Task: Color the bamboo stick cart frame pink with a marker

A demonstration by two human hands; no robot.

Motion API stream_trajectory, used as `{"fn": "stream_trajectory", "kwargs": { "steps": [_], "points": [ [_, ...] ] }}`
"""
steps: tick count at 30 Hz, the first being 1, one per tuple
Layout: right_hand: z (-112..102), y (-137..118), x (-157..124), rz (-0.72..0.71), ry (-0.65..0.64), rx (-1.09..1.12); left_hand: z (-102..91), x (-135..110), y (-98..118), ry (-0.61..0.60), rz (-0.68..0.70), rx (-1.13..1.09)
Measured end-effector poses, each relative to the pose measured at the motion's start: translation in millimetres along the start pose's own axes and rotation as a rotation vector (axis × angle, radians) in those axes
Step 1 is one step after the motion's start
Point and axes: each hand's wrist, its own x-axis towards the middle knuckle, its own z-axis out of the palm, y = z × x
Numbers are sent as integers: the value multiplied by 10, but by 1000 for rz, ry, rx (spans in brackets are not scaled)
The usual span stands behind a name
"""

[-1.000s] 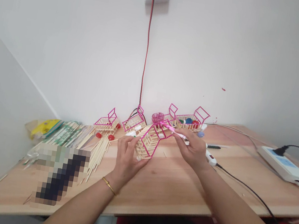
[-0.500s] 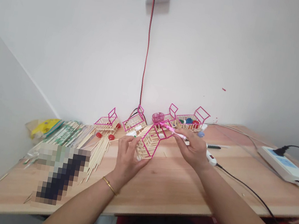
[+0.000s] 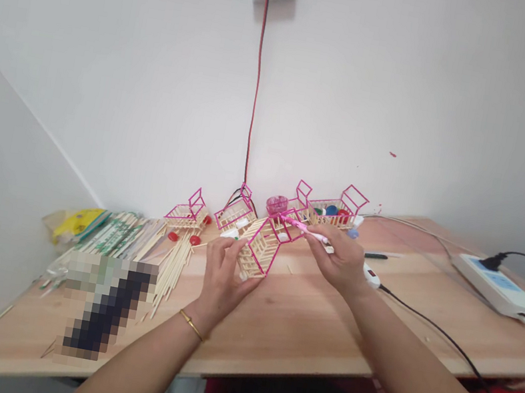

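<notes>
My left hand (image 3: 222,277) grips a small model of wooden sticks with pink-painted edges (image 3: 261,245), tilted above the wooden table (image 3: 301,325). My right hand (image 3: 341,259) pinches a thin pink-tipped brush or pen (image 3: 306,230), whose tip touches the top of that model. Both hands are closed around what they hold, just in front of the wall.
Three more pink-edged stick models (image 3: 187,212) (image 3: 236,212) (image 3: 332,211) stand along the wall, with a pink cup (image 3: 276,205). Loose sticks and packets (image 3: 128,237) lie left. A corded tool (image 3: 371,276) and power strip (image 3: 499,287) lie right; a red cable (image 3: 257,80) hangs down the wall.
Almost nothing differs: the hands and the model stay in the same place, with only a slight shift of the view.
</notes>
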Motion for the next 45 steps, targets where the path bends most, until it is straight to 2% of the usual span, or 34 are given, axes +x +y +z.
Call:
{"fn": "stream_trajectory", "kwargs": {
  "steps": [8,13,15,17,21,25,29,32,36,39,42,45],
  "points": [
    [-27,83,-29,20,108,-46,2,-13,-4,-1,-12,-2],
    [3,42,-17,15,32,-29,9,-14,1,6,-8,-11],
    [12,40,-37,42,12,-15,18,-18,-20,-2,-49,-39],
    [15,60,-66,112,34,1,32,-21,-70,-12,-146,-107],
    [9,129,-82,354,172,134,63,19,-245,-9,-470,-430],
    [4,214,-33,542,303,293,33,134,-434,6,-831,-985],
    [28,296,-16,653,360,461,-70,220,-609,-13,-990,-1405],
    [42,305,-13,742,343,587,-143,203,-767,-11,-1051,-1556],
    [34,275,14,872,288,718,-194,121,-979,-22,-1056,-1559],
    [30,264,41,968,254,824,-184,70,-1044,-144,-1010,-1519],
    [29,268,70,1004,268,933,-114,30,-986,-275,-1016,-1489],
    [0,278,123,1027,324,1039,12,-15,-857,-334,-1034,-1436]
  ]
}}
